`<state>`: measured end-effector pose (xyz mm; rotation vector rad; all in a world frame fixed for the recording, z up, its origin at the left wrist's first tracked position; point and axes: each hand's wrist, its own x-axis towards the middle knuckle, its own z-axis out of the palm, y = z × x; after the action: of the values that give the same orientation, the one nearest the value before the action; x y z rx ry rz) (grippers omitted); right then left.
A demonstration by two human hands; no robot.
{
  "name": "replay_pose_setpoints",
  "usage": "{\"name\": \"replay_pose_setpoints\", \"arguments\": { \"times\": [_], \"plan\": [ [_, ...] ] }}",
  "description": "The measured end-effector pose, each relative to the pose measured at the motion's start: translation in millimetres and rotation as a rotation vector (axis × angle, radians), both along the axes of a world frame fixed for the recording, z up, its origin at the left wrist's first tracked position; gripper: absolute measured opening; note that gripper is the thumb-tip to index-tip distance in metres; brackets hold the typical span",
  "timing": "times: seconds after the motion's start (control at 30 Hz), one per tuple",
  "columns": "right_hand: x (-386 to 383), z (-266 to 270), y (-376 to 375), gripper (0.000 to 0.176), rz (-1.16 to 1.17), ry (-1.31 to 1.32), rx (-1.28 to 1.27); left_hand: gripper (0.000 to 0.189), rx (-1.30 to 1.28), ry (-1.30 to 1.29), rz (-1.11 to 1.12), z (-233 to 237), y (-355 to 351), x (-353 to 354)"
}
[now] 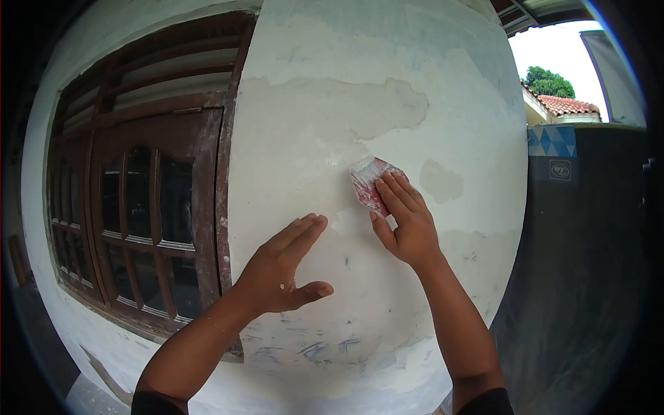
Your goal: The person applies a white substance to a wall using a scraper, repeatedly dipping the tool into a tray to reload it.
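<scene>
A pale wall (311, 159) with patches of cream and white coating fills the middle of the head view. My right hand (408, 218) presses a flat red piece smeared with white (364, 181) against it, fingers laid over the piece's right side and thumb at its lower edge. I cannot tell exactly what kind of tool this piece is. To the left and lower, my left hand (283, 266) is open at the wall, fingers stretched out and thumb apart, holding nothing. White specks dot its back.
A brown wooden window (149, 187) with dark panes and a slatted top is set into the wall on the left. On the right stands a dark surface (581, 277) with a blue-and-white patterned strip (552, 142). Beyond it are a tiled roof (568, 105) and a tree (550, 81).
</scene>
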<state>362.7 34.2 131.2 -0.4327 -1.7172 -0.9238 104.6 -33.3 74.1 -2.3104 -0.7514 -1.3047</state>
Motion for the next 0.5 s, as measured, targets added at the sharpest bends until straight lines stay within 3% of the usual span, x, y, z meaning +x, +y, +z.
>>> {"name": "replay_pose_setpoints", "arguments": {
  "times": [0.03,0.1,0.5],
  "plan": [
    [-0.4,7.8,8.2,0.051,-0.064,-0.063,0.082,0.109,0.006,-0.002,0.004,5.5,4.0,-1.6],
    [1.4,19.8,23.1,0.052,-0.092,-0.09,0.13,0.106,0.263,0.216,0.161,15.9,11.8,-4.6],
    [15.2,44.1,78.0,0.06,-0.182,-0.175,0.195,0.103,0.408,0.272,0.255,41.9,31.5,-6.3]
  ]
}}
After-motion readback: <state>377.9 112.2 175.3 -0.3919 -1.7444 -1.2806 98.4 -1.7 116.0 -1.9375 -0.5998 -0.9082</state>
